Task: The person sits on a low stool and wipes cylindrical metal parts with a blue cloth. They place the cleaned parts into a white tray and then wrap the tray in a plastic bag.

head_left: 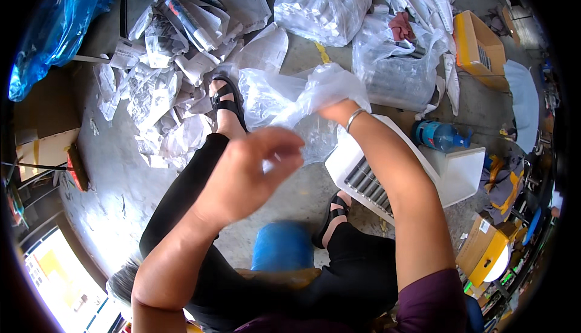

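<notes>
A clear plastic bag [272,97] lies loosely bunched on the floor between my feet. My right hand [338,111] grips its upper right part; the fingertips are hidden in the folds. Off to the left, above my thigh, my left hand [251,169] is raised with its fingers bent. Its thumb stands apart from the fingers, and nothing shows between them. Beneath my right forearm sits a white plastic bin [342,166] with a row of grey metal cylinders [367,183] in it.
Crumpled newspaper [163,97] spreads at the far left. Beyond lie a stuffed plastic bag [327,6] and another bag [396,70] of grey parts. Right of the bin are a blue bottle [439,135], a white container [463,179] and a cardboard box [481,48]. A blue stool [282,245] stands below me.
</notes>
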`<action>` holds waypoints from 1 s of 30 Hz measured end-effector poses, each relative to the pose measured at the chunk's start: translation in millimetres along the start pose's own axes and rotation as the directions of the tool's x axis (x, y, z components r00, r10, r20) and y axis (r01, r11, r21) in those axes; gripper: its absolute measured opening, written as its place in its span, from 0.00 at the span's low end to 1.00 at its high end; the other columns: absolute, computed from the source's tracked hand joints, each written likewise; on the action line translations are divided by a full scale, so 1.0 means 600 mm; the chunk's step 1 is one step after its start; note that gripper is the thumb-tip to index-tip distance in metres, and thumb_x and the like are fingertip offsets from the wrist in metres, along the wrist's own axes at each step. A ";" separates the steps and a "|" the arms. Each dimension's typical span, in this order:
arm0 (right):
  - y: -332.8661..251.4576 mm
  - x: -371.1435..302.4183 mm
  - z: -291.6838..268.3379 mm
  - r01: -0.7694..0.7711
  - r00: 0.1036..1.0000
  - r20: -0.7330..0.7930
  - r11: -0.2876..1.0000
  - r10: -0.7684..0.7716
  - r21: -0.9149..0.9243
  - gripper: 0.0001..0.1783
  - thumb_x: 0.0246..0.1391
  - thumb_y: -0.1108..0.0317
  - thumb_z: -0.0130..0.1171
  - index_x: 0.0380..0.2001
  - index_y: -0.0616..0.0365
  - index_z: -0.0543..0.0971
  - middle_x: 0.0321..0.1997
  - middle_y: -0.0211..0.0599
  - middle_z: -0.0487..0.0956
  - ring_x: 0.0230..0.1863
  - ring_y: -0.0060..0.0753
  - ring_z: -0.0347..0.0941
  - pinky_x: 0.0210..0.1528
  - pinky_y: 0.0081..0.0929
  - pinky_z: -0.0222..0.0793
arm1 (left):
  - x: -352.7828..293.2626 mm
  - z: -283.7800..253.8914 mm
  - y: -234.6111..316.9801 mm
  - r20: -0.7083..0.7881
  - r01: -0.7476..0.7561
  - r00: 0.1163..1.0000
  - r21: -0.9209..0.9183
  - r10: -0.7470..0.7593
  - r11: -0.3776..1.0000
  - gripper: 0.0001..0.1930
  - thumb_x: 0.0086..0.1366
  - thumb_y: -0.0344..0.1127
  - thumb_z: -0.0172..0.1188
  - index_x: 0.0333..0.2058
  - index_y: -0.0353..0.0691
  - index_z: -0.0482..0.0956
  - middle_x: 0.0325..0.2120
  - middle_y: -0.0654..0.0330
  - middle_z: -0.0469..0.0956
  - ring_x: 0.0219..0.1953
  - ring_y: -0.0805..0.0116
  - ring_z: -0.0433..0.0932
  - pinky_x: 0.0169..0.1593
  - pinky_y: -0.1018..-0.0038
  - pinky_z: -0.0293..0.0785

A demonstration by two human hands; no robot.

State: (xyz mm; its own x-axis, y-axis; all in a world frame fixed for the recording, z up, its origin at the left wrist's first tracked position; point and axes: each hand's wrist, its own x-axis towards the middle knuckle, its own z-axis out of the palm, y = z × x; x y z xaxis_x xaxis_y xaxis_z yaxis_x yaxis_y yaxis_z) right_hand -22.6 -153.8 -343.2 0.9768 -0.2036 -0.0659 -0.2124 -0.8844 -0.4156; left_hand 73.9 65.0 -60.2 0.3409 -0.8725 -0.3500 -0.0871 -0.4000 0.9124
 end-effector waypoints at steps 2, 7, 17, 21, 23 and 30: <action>-0.072 0.064 -0.094 -0.053 0.963 0.259 0.994 0.077 -0.099 0.16 0.54 0.61 0.50 0.42 0.57 0.77 0.47 0.46 0.77 0.50 0.44 0.73 0.53 0.38 0.65 | -0.008 0.004 -0.056 0.093 -0.071 0.995 0.264 0.047 0.962 0.11 0.57 0.25 0.62 0.40 0.32 0.76 0.35 0.55 0.78 0.38 0.65 0.78 0.44 0.73 0.74; 0.052 0.059 0.015 -0.263 0.965 0.082 0.931 0.250 0.253 0.24 0.60 0.53 0.44 0.55 0.52 0.70 0.56 0.46 0.72 0.56 0.48 0.68 0.58 0.41 0.62 | 0.001 0.078 -0.153 0.447 -0.380 0.885 0.526 0.133 0.761 0.20 0.54 0.34 0.64 0.44 0.34 0.71 0.43 0.51 0.73 0.48 0.51 0.73 0.49 0.62 0.72; 0.099 0.081 0.001 -0.400 0.916 0.172 0.796 0.363 0.454 0.23 0.62 0.56 0.44 0.56 0.54 0.69 0.58 0.47 0.70 0.58 0.50 0.65 0.57 0.38 0.62 | 0.299 0.065 -0.352 0.210 -0.163 0.973 0.917 -0.093 0.363 0.10 0.58 0.34 0.52 0.37 0.38 0.76 0.35 0.52 0.77 0.40 0.53 0.76 0.44 0.60 0.72; 0.052 0.056 -0.036 -0.113 0.992 0.073 0.967 0.099 0.227 0.16 0.57 0.67 0.48 0.48 0.57 0.73 0.51 0.46 0.74 0.54 0.47 0.68 0.53 0.37 0.64 | 0.311 -0.087 -0.369 -0.063 0.126 0.976 0.943 -0.208 0.307 0.12 0.61 0.36 0.49 0.37 0.37 0.77 0.35 0.49 0.79 0.37 0.50 0.79 0.41 0.56 0.73; 0.034 0.049 -0.044 -0.145 0.937 0.336 0.982 0.096 0.122 0.13 0.54 0.71 0.50 0.43 0.57 0.75 0.48 0.44 0.75 0.54 0.45 0.69 0.52 0.39 0.65 | 0.323 -0.086 -0.336 -0.095 0.145 0.977 0.952 -0.192 0.270 0.13 0.60 0.37 0.52 0.36 0.33 0.77 0.34 0.45 0.78 0.37 0.48 0.78 0.42 0.57 0.73; 0.043 0.000 0.062 -0.151 0.988 0.003 0.968 0.155 -0.199 0.06 0.51 0.71 0.51 0.32 0.56 0.77 0.40 0.39 0.75 0.47 0.39 0.72 0.45 0.37 0.70 | 0.300 0.108 -0.452 -0.175 0.266 0.963 0.727 -0.204 0.633 0.24 0.51 0.34 0.64 0.47 0.38 0.69 0.44 0.46 0.74 0.47 0.47 0.74 0.49 0.60 0.70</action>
State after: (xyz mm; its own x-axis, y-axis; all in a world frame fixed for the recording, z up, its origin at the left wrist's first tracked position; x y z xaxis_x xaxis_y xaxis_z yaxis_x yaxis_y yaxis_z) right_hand -27.3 -160.7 -387.6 0.9322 -0.3371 -0.1321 -0.3587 -0.9091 -0.2119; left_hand 97.8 -1.8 -384.1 0.5099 -0.7095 -0.4864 -0.6451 -0.6894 0.3295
